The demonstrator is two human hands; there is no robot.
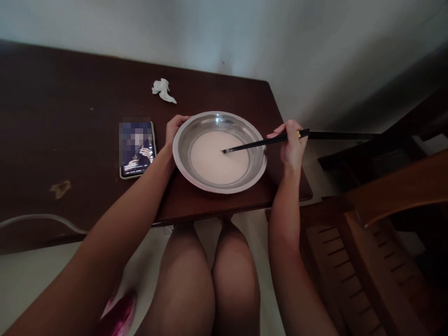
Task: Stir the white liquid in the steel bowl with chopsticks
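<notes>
A wide steel bowl [182,154] stands near the right end of a dark wooden table [70,140] and holds a pale, milky batter [217,158]. My left hand [174,128] grips the bowl's left rim, fingers curled over it. My right hand [291,142] is closed on a pair of black chopsticks [262,143], whose tips dip into the batter near its middle.
A lit phone [137,149] lies flat just left of the bowl. A crumpled white tissue [163,89] sits farther back. A wooden slatted chair [378,242] stands to the right of the table. A pale wall runs behind. My knees [213,270] show below the table edge.
</notes>
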